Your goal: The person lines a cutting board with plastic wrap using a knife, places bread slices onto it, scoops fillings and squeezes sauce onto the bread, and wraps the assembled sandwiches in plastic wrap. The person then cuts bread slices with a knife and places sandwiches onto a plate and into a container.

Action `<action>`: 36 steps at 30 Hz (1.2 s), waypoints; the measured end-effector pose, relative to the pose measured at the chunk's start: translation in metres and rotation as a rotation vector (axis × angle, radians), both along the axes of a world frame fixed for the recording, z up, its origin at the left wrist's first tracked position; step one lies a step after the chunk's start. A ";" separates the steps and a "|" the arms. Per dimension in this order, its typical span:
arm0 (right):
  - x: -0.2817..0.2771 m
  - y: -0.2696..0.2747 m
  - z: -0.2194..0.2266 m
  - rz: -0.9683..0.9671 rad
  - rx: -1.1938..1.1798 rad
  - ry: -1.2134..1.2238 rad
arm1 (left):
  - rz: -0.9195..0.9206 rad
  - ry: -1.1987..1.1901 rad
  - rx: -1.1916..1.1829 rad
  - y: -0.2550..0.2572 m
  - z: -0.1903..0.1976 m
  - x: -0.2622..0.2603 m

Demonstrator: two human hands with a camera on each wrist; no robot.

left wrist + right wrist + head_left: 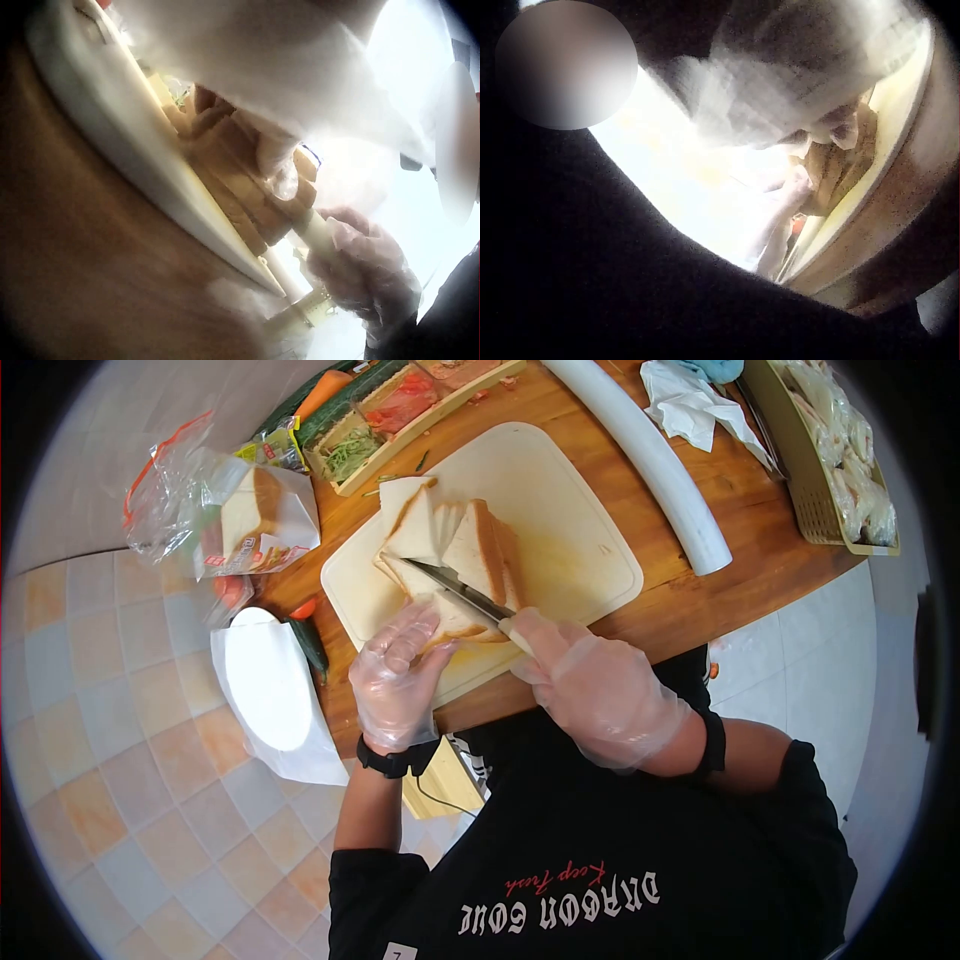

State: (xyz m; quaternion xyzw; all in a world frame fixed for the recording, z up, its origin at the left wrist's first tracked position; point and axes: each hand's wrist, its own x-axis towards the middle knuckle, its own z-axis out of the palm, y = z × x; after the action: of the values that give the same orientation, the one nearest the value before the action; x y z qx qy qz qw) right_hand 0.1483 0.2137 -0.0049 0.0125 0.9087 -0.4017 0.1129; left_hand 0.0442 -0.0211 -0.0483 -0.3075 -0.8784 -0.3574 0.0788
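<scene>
Seen from the head camera: both hands gloved in clear plastic, working at a pale cutting board point(590, 550) on a wooden table point(770, 550).

Right hand point(590, 685): fingers curled round the handle of a knife point(462, 592), blade laid diagonally across a stack of bread slices point(450, 565) in the left-centre part of the board. Grip firm, clenched on the handle.

Left hand point(395, 680): fingers extended and laid flat on the near end of the bread, pressing it down just beside the blade. Nothing grasped.

Left wrist view: board edge, bread crusts and the right hand on a pale handle confirmed; detail blurred. Right wrist view: mostly dark, glove and bread only partly legible.

Surroundings: bagged bread loaf point(250, 510) at far left of the table; compartmented tray of cut vegetables point(400, 410) beyond the board; white tube point(650, 460) lying to the right; basket point(815, 500) at far right; white paper point(268, 685) at the near left edge.
</scene>
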 end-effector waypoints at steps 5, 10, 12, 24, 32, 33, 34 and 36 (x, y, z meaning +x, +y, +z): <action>0.002 -0.003 -0.014 0.071 0.230 0.195 | 0.018 -0.010 -0.051 0.002 0.005 0.000; 0.004 0.000 -0.013 0.074 0.231 0.182 | 0.026 -0.027 -0.020 0.003 0.004 0.001; 0.007 0.002 -0.010 0.067 0.194 0.203 | 0.029 -0.038 -0.019 0.001 0.004 0.002; 0.029 0.017 -0.011 -0.035 0.094 0.123 | 0.028 -0.020 0.013 -0.003 0.002 -0.003; 0.025 0.022 -0.020 -0.068 0.068 0.255 | 0.008 0.001 0.002 -0.001 0.005 -0.001; 0.027 0.019 -0.021 -0.069 0.069 0.254 | 0.007 0.000 0.002 -0.001 0.005 -0.002; 0.030 0.013 -0.019 -0.073 0.069 0.236 | 0.006 0.007 -0.002 -0.001 0.004 -0.002; 0.033 0.010 -0.020 -0.060 0.071 0.215 | 0.000 0.013 -0.005 0.000 0.003 -0.002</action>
State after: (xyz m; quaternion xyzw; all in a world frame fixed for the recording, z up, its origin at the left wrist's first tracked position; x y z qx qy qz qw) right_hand 0.1816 0.2237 -0.0244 0.0004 0.9285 -0.3714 0.0020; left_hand 0.0418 -0.0209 -0.0453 -0.3101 -0.8787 -0.3533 0.0835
